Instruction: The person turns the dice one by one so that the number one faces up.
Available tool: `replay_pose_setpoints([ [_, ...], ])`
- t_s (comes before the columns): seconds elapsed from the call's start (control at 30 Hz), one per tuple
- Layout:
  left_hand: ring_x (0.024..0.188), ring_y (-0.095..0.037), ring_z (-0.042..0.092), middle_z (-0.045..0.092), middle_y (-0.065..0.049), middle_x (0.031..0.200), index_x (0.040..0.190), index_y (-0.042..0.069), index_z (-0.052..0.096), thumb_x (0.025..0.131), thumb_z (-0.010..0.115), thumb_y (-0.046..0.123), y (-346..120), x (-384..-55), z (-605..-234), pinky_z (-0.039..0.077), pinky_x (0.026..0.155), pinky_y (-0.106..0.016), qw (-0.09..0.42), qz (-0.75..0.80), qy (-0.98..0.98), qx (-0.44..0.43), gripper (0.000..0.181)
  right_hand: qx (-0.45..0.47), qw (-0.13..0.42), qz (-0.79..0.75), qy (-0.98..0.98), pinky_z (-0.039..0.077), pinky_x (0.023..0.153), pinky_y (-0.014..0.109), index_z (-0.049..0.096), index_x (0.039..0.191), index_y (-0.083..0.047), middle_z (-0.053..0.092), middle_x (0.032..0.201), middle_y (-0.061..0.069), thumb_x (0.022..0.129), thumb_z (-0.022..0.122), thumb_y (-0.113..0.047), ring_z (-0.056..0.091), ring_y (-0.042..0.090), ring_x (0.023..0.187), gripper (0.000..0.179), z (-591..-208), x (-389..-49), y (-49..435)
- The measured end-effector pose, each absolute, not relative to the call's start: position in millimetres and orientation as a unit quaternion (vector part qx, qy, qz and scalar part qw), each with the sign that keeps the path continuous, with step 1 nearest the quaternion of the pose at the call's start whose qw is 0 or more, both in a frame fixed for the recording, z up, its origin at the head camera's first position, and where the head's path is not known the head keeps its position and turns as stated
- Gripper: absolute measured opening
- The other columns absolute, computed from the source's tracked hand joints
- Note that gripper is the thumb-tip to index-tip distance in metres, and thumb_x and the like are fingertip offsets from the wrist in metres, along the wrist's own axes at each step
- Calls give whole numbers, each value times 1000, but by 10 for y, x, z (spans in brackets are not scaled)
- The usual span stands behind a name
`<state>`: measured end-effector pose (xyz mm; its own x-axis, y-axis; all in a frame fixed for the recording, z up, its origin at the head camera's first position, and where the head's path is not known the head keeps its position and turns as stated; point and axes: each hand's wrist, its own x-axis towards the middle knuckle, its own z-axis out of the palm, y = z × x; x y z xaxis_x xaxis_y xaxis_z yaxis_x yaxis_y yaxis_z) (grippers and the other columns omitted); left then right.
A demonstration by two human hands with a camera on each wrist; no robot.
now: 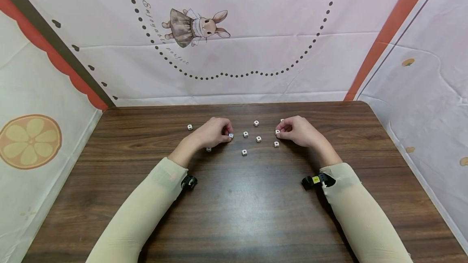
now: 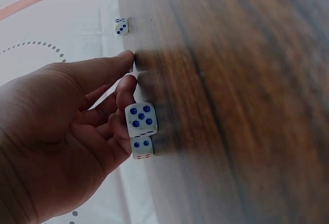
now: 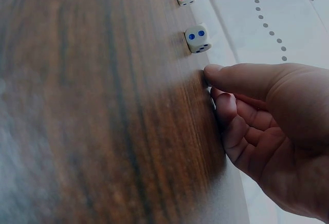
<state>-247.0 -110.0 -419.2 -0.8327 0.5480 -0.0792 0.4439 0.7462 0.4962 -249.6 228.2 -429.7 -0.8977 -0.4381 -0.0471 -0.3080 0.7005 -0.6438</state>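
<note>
On the brown table, the left hand (image 1: 213, 132) pinches a white die (image 1: 230, 136) with blue pips between thumb and fingers. In the left wrist view the left hand (image 2: 67, 116) nearly hides that die. Two other dice, one showing five blue pips (image 2: 141, 117), stand beside its curled fingers. Across from it, the right hand (image 1: 299, 130) holds another die (image 1: 277, 132) between thumb and fingertips. That die is hidden in the right wrist view, where a die with two blue pips (image 3: 198, 38) stands near the thumb of the right hand (image 3: 272, 126).
Between the hands lie several dice, among them one in the middle (image 1: 258, 139) and one nearer the front (image 1: 244, 152). Another die (image 1: 189, 127) sits left of the left hand. A printed cloth (image 1: 256, 52) hangs behind the wooden table (image 1: 234, 214).
</note>
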Motion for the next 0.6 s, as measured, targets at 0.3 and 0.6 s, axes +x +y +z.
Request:
replay_pose_setpoints([
  [0.3,87,-17,61,65,0,91,102,9,71,93,83,12,-1089,-2468,-4181,50,86,-36,112,241,926,268,16,-204,97,-327,918,48,80,36,79,103,-5,72,89,1,96,79,-11,63,16,84,10,-4286,-2492,2283],
  [0.6,98,-21,64,70,-6,102,113,7,75,90,86,14,-1079,-2481,-4193,50,94,-39,105,235,922,290,26,-203,97,-324,919,49,80,36,79,104,-5,73,89,1,96,79,-12,63,16,85,10,-4290,-2494,2285],
])
